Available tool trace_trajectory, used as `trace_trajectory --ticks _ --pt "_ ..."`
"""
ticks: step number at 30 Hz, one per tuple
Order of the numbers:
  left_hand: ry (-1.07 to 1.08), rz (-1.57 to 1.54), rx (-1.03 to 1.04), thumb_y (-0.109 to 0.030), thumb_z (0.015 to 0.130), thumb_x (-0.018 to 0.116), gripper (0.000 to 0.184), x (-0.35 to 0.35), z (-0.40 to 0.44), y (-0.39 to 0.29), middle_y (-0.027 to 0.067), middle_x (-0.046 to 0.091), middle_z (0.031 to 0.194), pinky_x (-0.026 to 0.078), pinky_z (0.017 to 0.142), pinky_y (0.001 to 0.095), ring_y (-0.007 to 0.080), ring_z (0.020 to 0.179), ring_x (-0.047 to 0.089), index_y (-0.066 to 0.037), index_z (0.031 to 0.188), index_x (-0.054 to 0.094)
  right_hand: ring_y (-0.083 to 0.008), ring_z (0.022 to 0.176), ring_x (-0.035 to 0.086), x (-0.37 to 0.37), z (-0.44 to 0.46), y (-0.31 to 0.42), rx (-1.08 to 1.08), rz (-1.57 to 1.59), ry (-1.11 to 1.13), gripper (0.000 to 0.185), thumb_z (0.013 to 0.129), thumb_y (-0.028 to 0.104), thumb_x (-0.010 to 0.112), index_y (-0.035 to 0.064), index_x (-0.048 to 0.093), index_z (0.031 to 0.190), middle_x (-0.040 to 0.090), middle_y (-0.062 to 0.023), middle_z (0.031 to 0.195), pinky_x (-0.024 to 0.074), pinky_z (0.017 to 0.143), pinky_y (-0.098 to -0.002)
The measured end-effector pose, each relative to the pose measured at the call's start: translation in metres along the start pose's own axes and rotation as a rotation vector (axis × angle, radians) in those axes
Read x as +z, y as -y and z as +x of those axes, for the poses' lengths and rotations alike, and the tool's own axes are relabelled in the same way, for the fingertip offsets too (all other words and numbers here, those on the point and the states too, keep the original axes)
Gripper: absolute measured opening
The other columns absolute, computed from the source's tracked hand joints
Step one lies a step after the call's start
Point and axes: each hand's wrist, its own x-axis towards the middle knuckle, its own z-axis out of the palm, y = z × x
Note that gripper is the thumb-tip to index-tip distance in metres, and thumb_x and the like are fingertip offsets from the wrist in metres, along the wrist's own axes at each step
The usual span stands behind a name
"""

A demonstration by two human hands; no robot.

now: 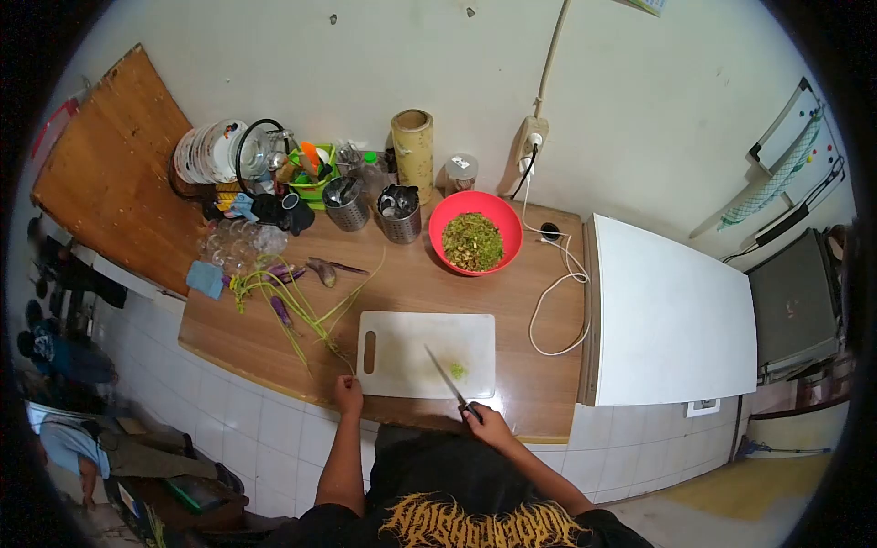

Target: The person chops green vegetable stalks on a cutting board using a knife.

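My right hand (486, 426) is closed round the black handle of a knife (447, 374), whose blade lies over the white cutting board (411, 352). A small heap of chopped green bits (458, 370) sits on the board beside the blade. At the board's lower left corner, my left hand (348, 395) is closed by the root end of long green stalks (311, 320); its fingertips are too small to tell what they pinch. The leafy ends spread to the left, near purple eggplants (280, 310). Behind the board stands a red bowl (437, 239) of chopped greens.
Metal utensil holders (400, 226), a tan cylinder (413, 151) and a lidded jar (461, 171) stand along the wall. A dish rack with plates (206, 153) is at back left. A white cable (545, 297) curls on the right. A person (73, 447) is at far left.
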Motion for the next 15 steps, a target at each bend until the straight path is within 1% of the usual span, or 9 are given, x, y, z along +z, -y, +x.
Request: trace_trajectory --ticks 1,3,4,5,7,8,10,11,15 --pt "0.002 -0.002 -0.001 -0.017 0.088 0.067 0.016 0.002 0.000 0.002 0.0105 0.067 0.084 0.052 0.075 0.0380 0.0242 0.078 0.065 -0.003 0.093 0.064 -0.0410 0.091 0.066 -0.004 -0.003 0.003 0.001 -0.003 -0.002 0.033 0.099 0.034 0.057 0.0036 0.066 0.108 0.068 -0.0217 0.097 0.0524 0.083 -0.0448" --pt "-0.007 0.051 0.044 -0.018 0.088 0.066 0.016 0.000 -0.002 -0.003 0.0109 0.068 0.085 0.053 0.075 0.0392 0.0257 0.078 0.065 -0.003 0.094 0.064 -0.0406 0.090 0.067 -0.007 -0.010 -0.003 0.069 0.044 -0.098 0.034 0.100 0.033 0.057 0.0031 0.066 0.112 0.069 -0.0218 0.098 0.0529 0.081 -0.0438" --pt "-0.005 0.050 0.044 -0.018 0.088 0.066 0.016 -0.001 -0.004 -0.006 0.0109 0.068 0.085 0.053 0.075 0.0392 0.0257 0.078 0.065 -0.003 0.094 0.064 -0.0360 0.091 0.068 -0.006 -0.009 -0.014 0.110 0.024 -0.063 0.036 0.100 0.034 0.057 0.0037 0.065 0.117 0.069 -0.0219 0.101 0.0530 0.082 -0.0412" --pt "-0.004 0.078 0.017 -0.018 0.088 0.066 0.017 -0.001 -0.005 -0.010 0.0114 0.068 0.085 0.053 0.075 0.0396 0.0269 0.078 0.066 -0.003 0.094 0.064 -0.0360 0.091 0.068 -0.008 -0.013 -0.014 0.111 0.024 -0.065 0.036 0.100 0.034 0.057 0.0037 0.065 0.117 0.069 -0.0219 0.101 0.0530 0.082 -0.0412" --pt "-0.001 0.105 -0.005 -0.018 0.088 0.066 0.017 -0.001 -0.005 -0.021 0.0118 0.068 0.085 0.053 0.075 0.0400 0.0280 0.078 0.066 -0.003 0.094 0.063 -0.0299 0.083 0.069 -0.012 -0.018 -0.014 0.102 0.096 -0.113 0.038 0.099 0.035 0.059 0.0021 0.066 0.117 0.070 -0.0214 0.093 0.0531 0.079 -0.0395" --pt "-0.005 0.130 0.012 -0.018 0.088 0.066 0.017 0.002 -0.003 -0.020 0.0126 0.068 0.085 0.053 0.075 0.0404 0.0290 0.079 0.066 -0.003 0.094 0.063 -0.0299 0.083 0.069 -0.013 -0.018 -0.017 0.101 0.096 -0.116 0.038 0.099 0.035 0.059 0.0021 0.066 0.117 0.070 -0.0214 0.093 0.0531 0.079 -0.0395" --pt "-0.008 0.157 0.028 -0.018 0.088 0.066 0.017 0.003 -0.002 -0.018 0.0133 0.068 0.086 0.053 0.075 0.0409 0.0300 0.080 0.067 -0.003 0.093 0.063 -0.0262 0.075 0.068 -0.014 -0.017 -0.023 0.126 0.107 -0.243 0.039 0.099 0.036 0.060 0.0003 0.067 0.112 0.070 -0.0199 0.084 0.0532 0.074 -0.0375" --pt "0.003 0.180 0.053 -0.018 0.088 0.066 0.017 0.003 -0.001 -0.019 0.0137 0.068 0.086 0.053 0.075 0.0412 0.0306 0.080 0.067 -0.002 0.093 0.063 -0.0182 0.066 0.058 -0.015 -0.014 -0.022 0.110 0.136 -0.316 0.036 0.098 0.033 0.062 -0.0028 0.066 0.100 0.063 -0.0145 0.072 0.0485 0.064 -0.0357" --pt "0.037 0.238 0.083 -0.018 0.088 0.066 0.016 -0.001 0.001 -0.026 0.0133 0.068 0.085 0.053 0.075 0.0411 0.0305 0.079 0.066 -0.003 0.094 0.063 -0.0158 0.062 0.054 -0.023 -0.005 -0.028 0.059 0.130 -0.434 0.033 0.098 0.030 0.063 -0.0026 0.065 0.096 0.060 -0.0124 0.067 0.0467 0.060 -0.0350"
